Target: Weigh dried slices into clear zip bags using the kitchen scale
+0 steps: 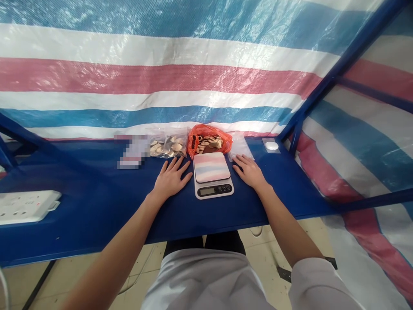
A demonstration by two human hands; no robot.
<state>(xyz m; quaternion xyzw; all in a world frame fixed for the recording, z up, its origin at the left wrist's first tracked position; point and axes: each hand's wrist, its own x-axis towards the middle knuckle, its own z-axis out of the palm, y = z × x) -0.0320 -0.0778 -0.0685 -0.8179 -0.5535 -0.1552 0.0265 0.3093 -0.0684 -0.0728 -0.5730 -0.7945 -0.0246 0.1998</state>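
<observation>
My left hand (170, 178) lies flat on the blue table with its fingers spread, just left of a white digital kitchen scale (212, 168). On the scale's other side, my right hand (250, 171) rests palm down, fingers apart, by the near edge of some clear plastic bags (241, 145). Nothing is in either hand. The scale's platform is bare and mirrors the striped sheet; no digits can be read on its display (207, 191). Behind it sits an open orange plastic bag (209, 140) of dried, sliced pieces. Clear bags of similar pale slices (169, 146) stand beyond my left fingertips.
A white power strip (27, 206) lies on the blue table (106, 215) at the far left. A white round item (271, 146) in clear wrap is at the back right. A striped plastic sheet (161, 77) and blue metal bars (322, 94) border the table.
</observation>
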